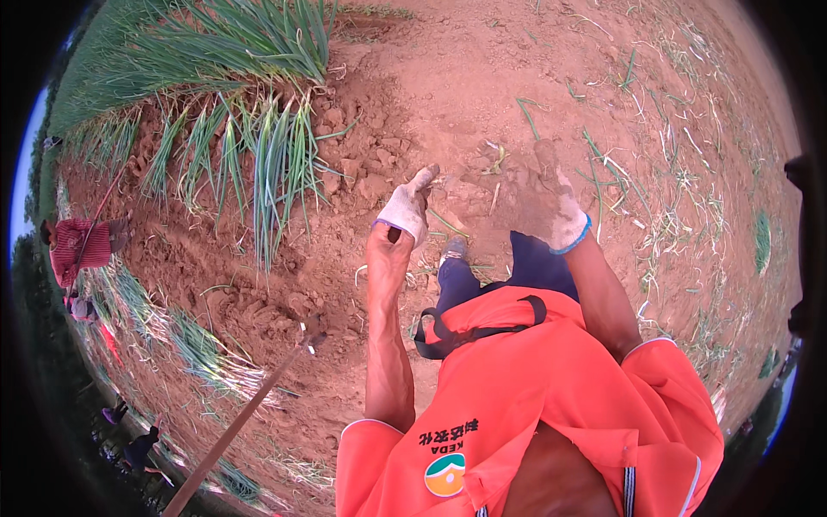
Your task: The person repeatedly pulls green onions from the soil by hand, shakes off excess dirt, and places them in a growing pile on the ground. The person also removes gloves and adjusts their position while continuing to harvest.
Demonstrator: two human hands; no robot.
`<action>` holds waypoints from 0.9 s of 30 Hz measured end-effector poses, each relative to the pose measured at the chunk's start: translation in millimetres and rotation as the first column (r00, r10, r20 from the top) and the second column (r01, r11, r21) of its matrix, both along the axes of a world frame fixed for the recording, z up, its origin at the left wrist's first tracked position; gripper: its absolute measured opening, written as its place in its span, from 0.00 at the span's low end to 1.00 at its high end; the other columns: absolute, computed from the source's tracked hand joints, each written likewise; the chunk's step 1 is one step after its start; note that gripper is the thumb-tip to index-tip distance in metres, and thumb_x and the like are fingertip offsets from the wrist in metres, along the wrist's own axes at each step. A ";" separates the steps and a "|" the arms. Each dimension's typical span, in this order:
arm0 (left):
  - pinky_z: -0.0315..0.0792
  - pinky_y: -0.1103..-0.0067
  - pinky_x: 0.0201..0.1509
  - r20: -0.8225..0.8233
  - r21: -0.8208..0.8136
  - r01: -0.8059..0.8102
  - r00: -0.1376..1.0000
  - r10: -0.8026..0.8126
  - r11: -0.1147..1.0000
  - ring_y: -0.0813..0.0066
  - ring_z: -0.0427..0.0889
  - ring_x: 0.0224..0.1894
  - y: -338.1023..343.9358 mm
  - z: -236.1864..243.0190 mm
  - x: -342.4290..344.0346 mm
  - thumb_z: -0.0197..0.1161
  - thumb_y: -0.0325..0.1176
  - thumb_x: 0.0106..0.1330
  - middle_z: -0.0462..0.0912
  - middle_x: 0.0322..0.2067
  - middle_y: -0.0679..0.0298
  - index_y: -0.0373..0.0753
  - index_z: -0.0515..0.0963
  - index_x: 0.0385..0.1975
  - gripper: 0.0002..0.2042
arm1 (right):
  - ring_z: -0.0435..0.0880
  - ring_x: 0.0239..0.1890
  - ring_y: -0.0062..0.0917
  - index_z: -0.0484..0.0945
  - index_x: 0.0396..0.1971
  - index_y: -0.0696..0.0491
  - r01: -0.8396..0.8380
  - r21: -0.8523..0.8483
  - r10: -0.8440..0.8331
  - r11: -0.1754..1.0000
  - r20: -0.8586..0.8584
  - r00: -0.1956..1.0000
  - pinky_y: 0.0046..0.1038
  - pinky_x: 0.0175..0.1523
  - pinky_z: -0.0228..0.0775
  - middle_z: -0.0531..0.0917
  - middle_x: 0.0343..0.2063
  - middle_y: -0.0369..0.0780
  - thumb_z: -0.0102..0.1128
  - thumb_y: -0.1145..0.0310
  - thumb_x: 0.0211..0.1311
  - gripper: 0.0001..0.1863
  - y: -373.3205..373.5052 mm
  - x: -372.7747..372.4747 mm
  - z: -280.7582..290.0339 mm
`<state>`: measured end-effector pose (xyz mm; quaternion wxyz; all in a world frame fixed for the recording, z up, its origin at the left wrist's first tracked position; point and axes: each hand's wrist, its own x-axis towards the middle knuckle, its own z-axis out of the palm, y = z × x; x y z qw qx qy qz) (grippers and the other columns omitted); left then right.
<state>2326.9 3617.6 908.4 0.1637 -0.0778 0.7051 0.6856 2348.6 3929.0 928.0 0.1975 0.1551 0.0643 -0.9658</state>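
Note:
Both my hands are held apart in front of my body, in pale work gloves caked with reddish soil. My left hand (407, 205) is seen from the side, with soil-darkened fingers reaching up and to the right and nothing visible in them. My right hand (550, 200), with a blue glove cuff, looks spread; its muddy fingers blend into the soil behind, so their outline is hard to make out. Nearest to the left hand, pulled green onions (277, 177) lie in bunches on broken soil. Loose green onion leaves (606, 164) are scattered beyond the right hand.
Standing green onions (207, 52) fill the upper left. A long-handled tool (233, 426) slants across the lower left, its head by the clods. More pulled onions (211, 353) lie in a row there. A person in a red top (82, 248) is at the far left.

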 end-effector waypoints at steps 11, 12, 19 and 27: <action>0.79 0.60 0.55 -0.166 -0.781 -0.075 0.982 -0.090 0.620 0.44 0.84 0.49 54.5 68.1 46.1 0.67 0.25 0.57 0.84 0.43 0.45 0.32 0.84 0.43 0.13 | 0.73 0.69 0.37 0.66 0.73 0.49 -0.676 0.390 0.716 0.625 0.058 0.696 0.49 0.70 0.70 0.75 0.68 0.39 0.47 0.45 0.80 0.32 15.0 -118.8 -64.6; 0.79 0.59 0.53 -0.119 -0.809 -0.060 0.991 -0.062 0.584 0.44 0.84 0.47 67.0 79.7 55.6 0.66 0.27 0.57 0.84 0.40 0.46 0.32 0.83 0.40 0.11 | 0.73 0.69 0.37 0.65 0.74 0.49 -0.715 0.426 0.772 0.554 0.057 0.633 0.50 0.70 0.69 0.75 0.68 0.40 0.47 0.45 0.80 0.32 14.5 -126.9 -59.9; 0.80 0.58 0.46 -0.295 -0.862 -0.407 0.887 0.355 0.302 0.46 0.85 0.40 176.9 88.8 134.1 0.65 0.29 0.58 0.84 0.35 0.48 0.35 0.83 0.32 0.06 | 0.73 0.70 0.40 0.61 0.77 0.50 -0.928 0.363 0.995 0.091 -0.060 0.074 0.51 0.72 0.68 0.72 0.71 0.43 0.46 0.45 0.81 0.34 -15.3 -101.4 -17.3; 0.79 0.56 0.40 -0.361 -0.887 -0.453 0.802 0.476 0.091 0.46 0.84 0.39 261.1 100.7 175.2 0.67 0.31 0.59 0.84 0.35 0.49 0.38 0.82 0.36 0.08 | 0.75 0.68 0.44 0.57 0.79 0.48 -0.994 0.094 0.926 -0.049 -0.369 -0.080 0.52 0.71 0.66 0.71 0.71 0.45 0.50 0.36 0.73 0.44 25.8 -60.1 39.1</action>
